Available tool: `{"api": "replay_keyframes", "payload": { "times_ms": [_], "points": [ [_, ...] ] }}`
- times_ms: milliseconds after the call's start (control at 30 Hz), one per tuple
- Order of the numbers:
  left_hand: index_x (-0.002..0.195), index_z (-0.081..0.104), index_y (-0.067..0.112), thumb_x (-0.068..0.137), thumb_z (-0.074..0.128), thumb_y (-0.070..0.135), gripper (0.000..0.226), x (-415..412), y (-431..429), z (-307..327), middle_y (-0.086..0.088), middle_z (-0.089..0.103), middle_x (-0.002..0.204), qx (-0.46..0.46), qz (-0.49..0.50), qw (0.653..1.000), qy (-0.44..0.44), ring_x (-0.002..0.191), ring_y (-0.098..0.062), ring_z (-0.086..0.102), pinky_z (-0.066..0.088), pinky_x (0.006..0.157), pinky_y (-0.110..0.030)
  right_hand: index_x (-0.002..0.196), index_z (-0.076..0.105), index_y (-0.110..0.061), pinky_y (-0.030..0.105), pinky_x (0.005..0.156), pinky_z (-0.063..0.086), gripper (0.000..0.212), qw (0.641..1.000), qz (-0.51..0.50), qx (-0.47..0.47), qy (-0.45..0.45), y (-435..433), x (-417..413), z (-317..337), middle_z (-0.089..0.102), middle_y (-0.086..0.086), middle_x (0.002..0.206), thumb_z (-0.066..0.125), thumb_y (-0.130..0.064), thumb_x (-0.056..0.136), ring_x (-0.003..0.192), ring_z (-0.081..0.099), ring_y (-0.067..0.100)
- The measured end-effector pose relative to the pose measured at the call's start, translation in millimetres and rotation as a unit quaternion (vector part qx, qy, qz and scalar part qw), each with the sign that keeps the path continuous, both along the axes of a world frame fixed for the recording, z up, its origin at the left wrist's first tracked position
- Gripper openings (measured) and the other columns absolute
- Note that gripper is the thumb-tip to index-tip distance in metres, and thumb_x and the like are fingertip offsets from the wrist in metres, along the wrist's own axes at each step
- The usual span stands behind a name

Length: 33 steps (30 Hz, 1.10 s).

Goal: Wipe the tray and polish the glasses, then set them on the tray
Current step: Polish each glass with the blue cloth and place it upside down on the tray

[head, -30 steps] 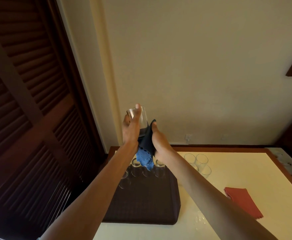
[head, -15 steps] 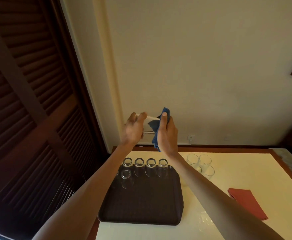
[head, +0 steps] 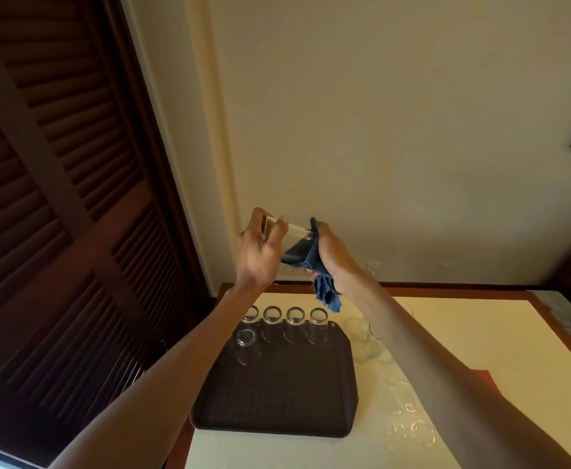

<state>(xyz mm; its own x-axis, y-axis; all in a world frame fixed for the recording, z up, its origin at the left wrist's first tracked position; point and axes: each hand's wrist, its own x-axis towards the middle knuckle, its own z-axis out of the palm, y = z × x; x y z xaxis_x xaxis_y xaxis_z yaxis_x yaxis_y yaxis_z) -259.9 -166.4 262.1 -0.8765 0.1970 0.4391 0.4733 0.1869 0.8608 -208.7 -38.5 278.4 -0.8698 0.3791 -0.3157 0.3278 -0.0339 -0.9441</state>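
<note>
L hand (head: pixel 257 253) is gripping the glass (head: pixel 294 229), raised above the tray (head: pixel 277 394); R hand (head: pixel 333 253) is clutching the blue cloth (head: pixel 312 262) inside its mouth. Rec.: rotate glass slowly, cloth reaching btm, fingers off polished wall.

Glasses (head: pixel 294 315) on tray (head: pixel 277 401)

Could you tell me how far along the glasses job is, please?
Done: five glasses stand on the tray, four in a back row, one in front. In hand: the left hand holds a glass while the right hand holds the blue cloth inside it. Left: that glass, plus several glasses waiting on the table beside the tray.
</note>
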Motion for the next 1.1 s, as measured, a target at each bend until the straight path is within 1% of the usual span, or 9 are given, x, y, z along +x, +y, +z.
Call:
{"api": "replay_keyframes", "payload": {
  "times_ms": [100, 167, 333, 467, 567, 633, 700, 967, 1100],
  "points": [
    [0.092, 0.059, 0.008, 0.076, 0.048, 0.064, 0.059, -4.7, 6.7, 7.7, -0.006, 0.057, 0.08, 0.037, -0.015, 0.976, -0.216, 0.066, -0.017, 0.05, 0.04, 0.063, -0.034, 0.09, 0.054, -0.01, 0.02, 0.059, 0.048, 0.049, 0.983, -0.058, 0.112, 0.134, -11.8, 4.8, -7.7, 0.062, 0.008, 0.079, 0.027, -0.047, 0.107, 0.066, 0.059, 0.016],
    [0.09, 0.061, 0.01, 0.078, 0.047, 0.061, 0.054, -6.9, 7.4, 9.9, -0.006, 0.057, 0.079, 0.029, -0.009, 0.966, -0.256, 0.066, -0.018, 0.05, 0.039, 0.063, -0.034, 0.095, 0.054, -0.006, 0.017, 0.052, 0.047, 0.045, 0.971, -0.078, 0.135, 0.184, -14.3, 5.1, -10.2, 0.062, 0.009, 0.078, 0.029, -0.042, 0.108, 0.063, 0.059, 0.015],
    [0.085, 0.052, 0.004, 0.094, 0.051, 0.044, 0.041, -2.4, 1.2, 2.9, 0.007, 0.049, 0.063, 0.017, 0.033, 0.999, -0.011, 0.058, -0.01, 0.044, 0.037, 0.057, -0.028, 0.09, 0.057, -0.011, 0.033, 0.074, 0.05, 0.055, 0.995, 0.013, 0.101, 0.015, -2.1, -2.2, 1.6, 0.068, 0.017, 0.093, 0.022, -0.051, 0.106, 0.081, 0.064, 0.026],
    [0.087, 0.05, 0.005, 0.1, 0.05, 0.038, 0.036, -2.1, -3.6, -10.2, 0.009, 0.049, 0.061, 0.03, 0.009, 0.995, 0.093, 0.056, -0.007, 0.044, 0.035, 0.053, -0.025, 0.098, 0.056, -0.007, 0.026, 0.056, 0.054, 0.057, 0.996, 0.063, 0.055, -0.035, 4.8, -1.4, 7.4, 0.069, 0.021, 0.093, 0.022, -0.053, 0.106, 0.066, 0.066, 0.023],
    [0.09, 0.055, 0.008, 0.088, 0.047, 0.052, 0.044, -4.8, 5.6, -4.0, 0.002, 0.055, 0.071, 0.04, 0.01, 0.995, -0.088, 0.061, -0.014, 0.049, 0.04, 0.062, -0.032, 0.092, 0.057, -0.003, 0.039, 0.082, 0.051, 0.063, 0.986, 0.026, 0.164, 0.026, 0.1, -1.8, 0.5, 0.065, 0.018, 0.092, 0.021, -0.052, 0.106, 0.08, 0.062, 0.029],
    [0.087, 0.058, 0.011, 0.08, 0.045, 0.057, 0.048, -8.5, 7.2, 1.0, -0.006, 0.057, 0.079, 0.057, 0.007, 0.97, -0.237, 0.06, -0.017, 0.049, 0.039, 0.064, -0.035, 0.099, 0.054, 0.003, 0.044, 0.079, 0.05, 0.06, 0.966, 0.006, 0.241, 0.09, -4.3, -2.1, -4.3, 0.064, 0.021, 0.095, 0.022, -0.047, 0.107, 0.081, 0.06, 0.034],
    [0.086, 0.06, 0.012, 0.078, 0.044, 0.057, 0.049, -9.8, 6.7, 0.6, -0.008, 0.057, 0.082, 0.051, 0.014, 0.962, -0.267, 0.063, -0.018, 0.05, 0.039, 0.064, -0.035, 0.1, 0.053, 0.003, 0.044, 0.07, 0.052, 0.055, 0.96, 0.005, 0.254, 0.116, -6.4, -4.7, -10.4, 0.065, 0.027, 0.095, 0.023, -0.042, 0.107, 0.078, 0.063, 0.035],
    [0.087, 0.051, 0.011, 0.099, 0.049, 0.044, 0.035, -12.7, -7.4, -23.7, 0.001, 0.053, 0.062, -0.044, 0.028, 0.992, 0.115, 0.056, -0.018, 0.049, 0.038, 0.055, -0.032, 0.104, 0.05, 0.001, 0.022, 0.034, 0.035, 0.055, 0.988, 0.084, -0.096, -0.091, 6.0, -4.0, -9.6, 0.058, 0.014, 0.06, 0.026, -0.048, 0.104, 0.038, 0.043, 0.016],
    [0.088, 0.053, 0.013, 0.096, 0.046, 0.049, 0.038, -8.7, 7.4, -14.0, -0.004, 0.051, 0.074, -0.023, -0.01, 0.984, -0.175, 0.066, -0.019, 0.047, 0.037, 0.058, -0.032, 0.085, 0.057, -0.007, 0.029, 0.059, 0.048, 0.058, 0.995, -0.011, 0.095, 0.035, -4.6, -1.7, -25.9, 0.062, 0.013, 0.074, 0.021, -0.046, 0.108, 0.067, 0.063, 0.023]
  ]
}}
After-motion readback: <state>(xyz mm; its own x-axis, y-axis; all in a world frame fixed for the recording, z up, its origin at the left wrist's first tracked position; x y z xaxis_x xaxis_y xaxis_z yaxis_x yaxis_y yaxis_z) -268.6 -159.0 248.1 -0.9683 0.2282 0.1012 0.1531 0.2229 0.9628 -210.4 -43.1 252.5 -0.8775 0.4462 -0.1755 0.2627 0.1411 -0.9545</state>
